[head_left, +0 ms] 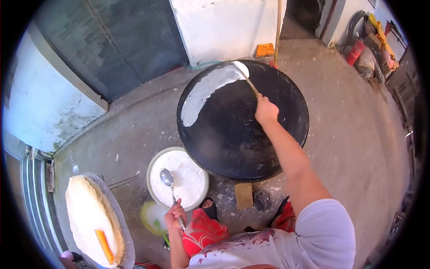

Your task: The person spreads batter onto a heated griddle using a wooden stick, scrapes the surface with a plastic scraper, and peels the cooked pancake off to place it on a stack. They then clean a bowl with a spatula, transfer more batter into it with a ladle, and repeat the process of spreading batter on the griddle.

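Note:
My right hand [267, 109] is closed around the handle of a batter spreader [251, 85] over the far side of a large round black griddle [242, 139]. White batter covers the spreader's head. From there a curved band of thin batter [201, 92] runs along the griddle's far left edge; the rest of the surface shows black. My left hand [174, 216] grips a metal spoon [166, 177], its bowl above the white batter [190, 172] in a round basin [151, 179]. That basin stands against the griddle's near left side.
At the lower left, a tall stack of thin pale pancakes [87, 206] bears an orange strip [104, 246]. A yellow-green bowl [151, 214] is beside the basin. A tan block [244, 196] lies before the griddle. Behind are a white wall [224, 27] and a red canister [355, 52].

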The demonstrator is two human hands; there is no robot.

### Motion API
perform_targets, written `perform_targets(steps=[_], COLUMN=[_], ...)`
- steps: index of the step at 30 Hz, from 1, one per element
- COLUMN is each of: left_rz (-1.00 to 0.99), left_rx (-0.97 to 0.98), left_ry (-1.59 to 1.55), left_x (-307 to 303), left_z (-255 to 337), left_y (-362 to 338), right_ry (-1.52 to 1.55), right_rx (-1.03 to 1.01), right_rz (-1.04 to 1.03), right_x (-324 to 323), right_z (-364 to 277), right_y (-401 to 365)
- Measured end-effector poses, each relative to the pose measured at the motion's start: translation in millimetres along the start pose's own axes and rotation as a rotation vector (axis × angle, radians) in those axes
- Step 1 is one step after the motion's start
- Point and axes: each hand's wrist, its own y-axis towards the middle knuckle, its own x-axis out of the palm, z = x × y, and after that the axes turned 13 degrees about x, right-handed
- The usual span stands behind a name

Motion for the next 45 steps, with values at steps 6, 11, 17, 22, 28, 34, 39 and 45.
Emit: perform_targets(steps=[6, 11, 17, 22, 28, 34, 39, 45], left_rz=[-0.003, -0.003, 0.002, -0.002, 0.0, -0.028, -0.014, -0.09], left_rx=[0.054, 0.021, 0.057, 0.025, 0.064, 0.052, 0.173, 0.204], left_ry=[0.029, 0.044, 0.049, 0.082, 0.079, 0.103, 0.124, 0.138], left_x=[1.8, 4.1, 1.5, 5.4, 4.1, 1.6, 16.2, 31.4], left_z=[1.5, 1.2, 3.1, 4.8, 5.5, 14.8, 15.0, 25.9], left_y=[12.2, 6.0, 12.0, 5.1, 6.9, 3.7, -7.5, -37.4], right_ry=[0.082, -0.019, 0.06, -0.031, 0.041, -0.022, 0.013, -0.004], right_rx=[-0.201, 0.08, -0.016, 0.098, -0.08, 0.198, 0.043, 0.199], right_rz=[-0.017, 0.054, 0.023, 0.034, -0.017, -0.004, 0.034, 0.073], right_x=[16.5, -3.4, 2.6, -12.4, 7.4, -31.9, -3.7, -35.9], right_z=[4.8, 36.9, 0.2, 37.5, 27.0, 61.0, 34.5, 81.5], right_y=[-92.9, -31.9, -52.6, -24.3, -87.9, -73.8, -65.7, -58.7])
